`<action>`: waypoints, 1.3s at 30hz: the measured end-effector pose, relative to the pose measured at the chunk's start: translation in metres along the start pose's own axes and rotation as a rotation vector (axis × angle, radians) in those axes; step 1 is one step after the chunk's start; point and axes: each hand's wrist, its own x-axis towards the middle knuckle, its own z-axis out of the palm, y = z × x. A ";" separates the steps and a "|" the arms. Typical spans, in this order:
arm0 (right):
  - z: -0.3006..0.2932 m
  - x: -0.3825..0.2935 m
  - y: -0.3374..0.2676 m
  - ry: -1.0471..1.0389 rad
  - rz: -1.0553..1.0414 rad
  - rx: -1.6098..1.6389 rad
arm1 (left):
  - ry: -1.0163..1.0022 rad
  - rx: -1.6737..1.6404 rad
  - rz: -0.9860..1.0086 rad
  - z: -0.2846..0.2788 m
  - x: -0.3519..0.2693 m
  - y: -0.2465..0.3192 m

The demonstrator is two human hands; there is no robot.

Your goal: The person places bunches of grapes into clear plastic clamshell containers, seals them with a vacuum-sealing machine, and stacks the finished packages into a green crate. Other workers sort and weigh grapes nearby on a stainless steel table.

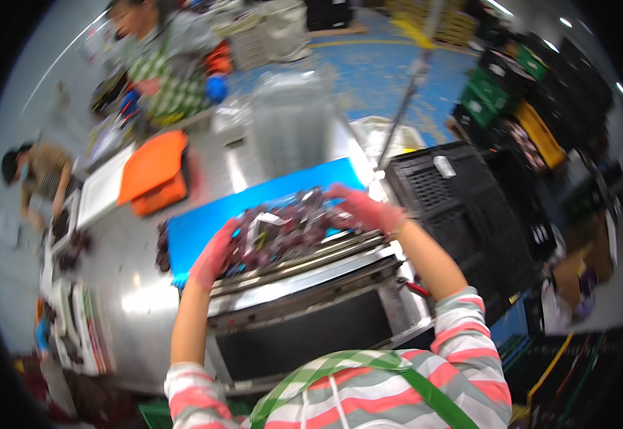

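Note:
Dark red grapes (284, 236), with clear plastic film and a white label among them, lie on a bright blue sheet (204, 225) before me. My left hand (216, 256), in a pink glove, is against the left end of the grapes, its fingertips partly hidden. At their right end, my right hand (367, 208), also in a pink glove, reaches over the fruit with fingers bent and blurred. Whether either hand grips the fruit is unclear. Metal rails (300, 260) run along the near side of the sheet. More grapes (163, 246) show past its left edge.
An orange tabletop scale (153, 169) and stacked clear plastic containers (290, 123) stand farther back on the steel table (113, 263). Black crates (461, 209) adjoin it at right, beside a metal post (405, 102). Other people (166, 80) are across and to the left.

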 end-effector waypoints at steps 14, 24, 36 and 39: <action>-0.002 0.068 0.045 0.288 -1.279 -1.810 | -0.067 0.250 0.281 0.006 -0.001 0.000; 0.047 -0.053 0.088 0.353 -0.510 -0.690 | -0.029 0.395 0.425 0.047 -0.096 -0.021; 0.057 -0.148 0.170 0.269 -0.752 -0.519 | 0.178 0.386 0.567 0.067 -0.159 -0.123; 0.056 -0.155 0.188 0.215 -0.443 -0.347 | 0.183 0.409 0.516 0.060 -0.160 -0.160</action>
